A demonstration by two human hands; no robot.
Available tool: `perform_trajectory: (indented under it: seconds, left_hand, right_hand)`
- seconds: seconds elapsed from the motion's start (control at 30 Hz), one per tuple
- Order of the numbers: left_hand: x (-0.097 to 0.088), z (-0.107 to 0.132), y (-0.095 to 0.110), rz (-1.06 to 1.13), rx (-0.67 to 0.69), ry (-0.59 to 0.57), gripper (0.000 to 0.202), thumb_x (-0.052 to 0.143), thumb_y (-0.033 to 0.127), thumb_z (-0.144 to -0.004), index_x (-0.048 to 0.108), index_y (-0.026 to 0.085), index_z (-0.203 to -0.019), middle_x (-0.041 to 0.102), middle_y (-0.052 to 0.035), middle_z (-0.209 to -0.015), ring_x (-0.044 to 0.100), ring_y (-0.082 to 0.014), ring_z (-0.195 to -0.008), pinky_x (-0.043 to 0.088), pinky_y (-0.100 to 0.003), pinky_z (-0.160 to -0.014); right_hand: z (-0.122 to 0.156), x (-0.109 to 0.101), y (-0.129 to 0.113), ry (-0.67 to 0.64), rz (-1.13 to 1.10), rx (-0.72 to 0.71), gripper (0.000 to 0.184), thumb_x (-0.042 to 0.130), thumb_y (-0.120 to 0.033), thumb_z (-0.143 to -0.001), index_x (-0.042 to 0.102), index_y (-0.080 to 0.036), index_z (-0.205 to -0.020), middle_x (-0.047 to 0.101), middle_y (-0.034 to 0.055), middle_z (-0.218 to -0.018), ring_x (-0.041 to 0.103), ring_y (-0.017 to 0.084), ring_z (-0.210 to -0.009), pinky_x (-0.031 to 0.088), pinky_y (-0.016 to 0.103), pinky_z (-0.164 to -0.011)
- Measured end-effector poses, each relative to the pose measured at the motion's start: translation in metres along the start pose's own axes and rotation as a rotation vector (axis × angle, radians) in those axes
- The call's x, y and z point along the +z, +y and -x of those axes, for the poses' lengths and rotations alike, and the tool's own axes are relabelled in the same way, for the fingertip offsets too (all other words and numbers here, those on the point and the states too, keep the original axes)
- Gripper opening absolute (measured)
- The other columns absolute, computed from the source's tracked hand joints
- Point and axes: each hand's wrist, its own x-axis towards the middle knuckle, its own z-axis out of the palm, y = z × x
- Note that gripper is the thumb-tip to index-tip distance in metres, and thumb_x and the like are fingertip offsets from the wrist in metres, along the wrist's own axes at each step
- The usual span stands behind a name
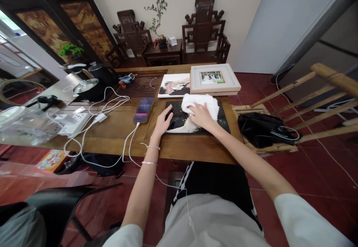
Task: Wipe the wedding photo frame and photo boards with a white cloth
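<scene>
A dark glossy photo panel [223,118] lies flat on the wooden table [184,150] in front of me. My right hand [201,115] presses a white cloth [203,103] onto the panel's top, fingers curled over the fabric. My left hand [162,123] rests spread on the panel's left edge, holding it steady. A phone [143,109] with a white cable lies just left of the panel.
Behind the panel lie a frameless photo print [173,86] and a white framed picture [214,78]. A power strip [73,123] with tangled white cables, a kettle [100,76] and plastic bags fill the left. A black bag [263,128] sits on a bamboo chair at right.
</scene>
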Motion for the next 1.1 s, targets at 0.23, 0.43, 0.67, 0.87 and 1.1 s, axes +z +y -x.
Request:
perform_trajectory:
  seconds: [0.23, 0.43, 0.67, 0.87, 1.1]
  left_hand:
    - [-0.003, -0.006, 0.001, 0.363, -0.118, 0.204, 0.063, 0.019, 0.056, -0.102, 0.043, 0.022, -0.149, 0.041, -0.0071, -0.157, 0.039, -0.0212, -0.145, 0.040, -0.038, -0.116]
    - [0.001, -0.002, 0.003, 0.165, -0.054, 0.175, 0.062, 0.028, 0.058, -0.101, 0.055, 0.018, -0.140, 0.052, -0.0092, -0.149, 0.045, -0.0231, -0.141, 0.031, -0.041, -0.121]
    - [0.005, 0.003, 0.004, -0.107, 0.018, 0.019, 0.040, 0.050, 0.038, -0.097, 0.063, 0.020, -0.131, 0.059, -0.0078, -0.142, 0.050, -0.0238, -0.137, 0.035, -0.043, -0.119]
    - [0.004, 0.002, 0.002, -0.110, 0.050, -0.016, 0.036, 0.051, 0.029, -0.095, 0.067, 0.018, -0.124, 0.062, -0.0085, -0.138, 0.051, -0.0241, -0.137, 0.035, -0.044, -0.119]
    - [0.002, 0.001, 0.000, -0.135, 0.021, -0.015, 0.036, 0.052, 0.026, -0.092, 0.067, 0.019, -0.124, 0.062, -0.0073, -0.138, 0.053, -0.0253, -0.134, 0.037, -0.046, -0.118]
  right_hand:
    - [0.020, 0.018, -0.050, -0.114, -0.053, -0.393, 0.043, 0.050, -0.011, -0.084, 0.066, -0.015, -0.123, 0.063, 0.0185, -0.132, 0.034, 0.034, -0.144, 0.016, 0.067, -0.115]
    - [0.083, 0.006, -0.037, -0.151, -0.150, -0.514, 0.041, 0.054, -0.009, -0.075, 0.071, -0.014, -0.111, 0.063, 0.0211, -0.132, 0.038, 0.032, -0.143, 0.018, 0.064, -0.117]
    - [0.082, -0.009, 0.020, -0.060, -0.117, -0.319, 0.042, 0.050, -0.012, -0.079, 0.070, -0.021, -0.115, 0.059, 0.0130, -0.140, 0.053, 0.030, -0.130, 0.024, 0.058, -0.118]
    - [0.009, -0.005, 0.021, 0.045, -0.077, -0.037, 0.038, 0.046, -0.019, -0.089, 0.068, -0.018, -0.120, 0.070, 0.0133, -0.123, 0.061, 0.034, -0.116, 0.032, 0.056, -0.110]
    - [-0.055, 0.011, -0.029, 0.041, -0.358, -0.045, 0.038, 0.043, -0.031, -0.098, 0.065, -0.021, -0.127, 0.067, 0.0069, -0.131, 0.061, 0.026, -0.119, 0.044, 0.035, -0.100]
